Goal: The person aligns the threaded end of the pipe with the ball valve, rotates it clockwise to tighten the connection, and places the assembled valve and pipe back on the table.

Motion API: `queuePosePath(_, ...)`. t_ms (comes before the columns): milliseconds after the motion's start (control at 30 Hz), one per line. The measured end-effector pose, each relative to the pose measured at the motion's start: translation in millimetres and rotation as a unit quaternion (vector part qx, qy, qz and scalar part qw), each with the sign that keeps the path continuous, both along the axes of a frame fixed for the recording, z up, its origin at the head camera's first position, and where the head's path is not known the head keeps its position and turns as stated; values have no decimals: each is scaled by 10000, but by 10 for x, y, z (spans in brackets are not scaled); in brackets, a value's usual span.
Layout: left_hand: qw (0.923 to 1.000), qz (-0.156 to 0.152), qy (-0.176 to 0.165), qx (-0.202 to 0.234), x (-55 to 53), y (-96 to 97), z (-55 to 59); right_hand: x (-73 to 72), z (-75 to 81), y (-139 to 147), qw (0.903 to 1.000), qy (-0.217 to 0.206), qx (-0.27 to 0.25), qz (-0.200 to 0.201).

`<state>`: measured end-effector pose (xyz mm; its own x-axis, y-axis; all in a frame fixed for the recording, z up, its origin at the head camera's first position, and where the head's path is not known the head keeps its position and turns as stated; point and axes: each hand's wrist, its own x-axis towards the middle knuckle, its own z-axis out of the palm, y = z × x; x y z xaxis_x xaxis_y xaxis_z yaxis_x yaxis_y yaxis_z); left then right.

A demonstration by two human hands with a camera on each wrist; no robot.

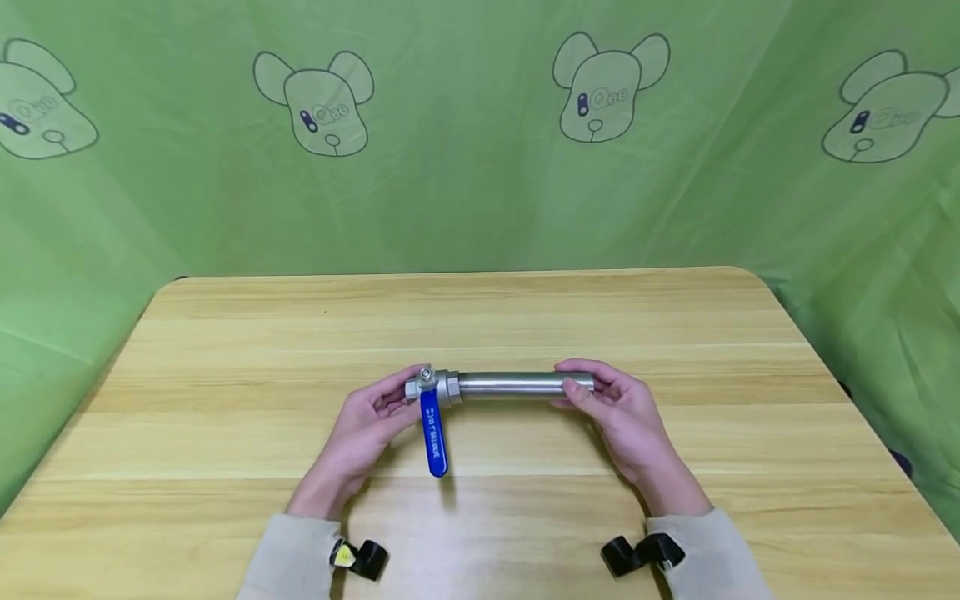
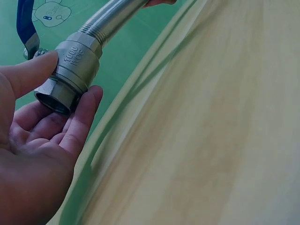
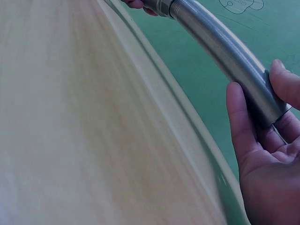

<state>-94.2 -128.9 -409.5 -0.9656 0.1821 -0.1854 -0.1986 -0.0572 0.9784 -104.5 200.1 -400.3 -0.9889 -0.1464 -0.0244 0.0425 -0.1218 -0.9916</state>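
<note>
A steel ball valve [image 1: 448, 387] with a blue lever handle [image 1: 433, 433] is joined to a straight steel pipe [image 1: 510, 384]. Both hands hold this assembly level above the table. On the left, my left hand [image 1: 371, 429] grips the valve body between thumb and fingers; the left wrist view shows the valve's open end [image 2: 56, 101] facing the palm. My right hand [image 1: 622, 421] pinches the pipe's far end, thumb on the near side and fingers behind and beneath. Threads [image 2: 95, 32] show where the pipe enters the valve. The lever points toward me, crosswise to the pipe.
The wooden table [image 1: 480, 317] has rounded back corners. Behind it hangs a green curtain [image 1: 465, 208] printed with cartoon bear heads, continuing along both sides. Black wrist-worn devices [image 1: 367, 560] sit at both sleeve cuffs.
</note>
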Motion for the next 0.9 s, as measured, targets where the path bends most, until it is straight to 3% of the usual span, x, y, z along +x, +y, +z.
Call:
queuePosePath(467,9990,-207,389,27,10,-40,-5,12,2,-12,9998,151,110,-9)
queuePosePath(733,9998,-66,118,167,27,-1,-6,8,-16,-40,9995,-108,250,-182)
queuePosePath(900,9987,95,-89,503,26,17,-2,-3,-12,-61,9991,-209,338,-144)
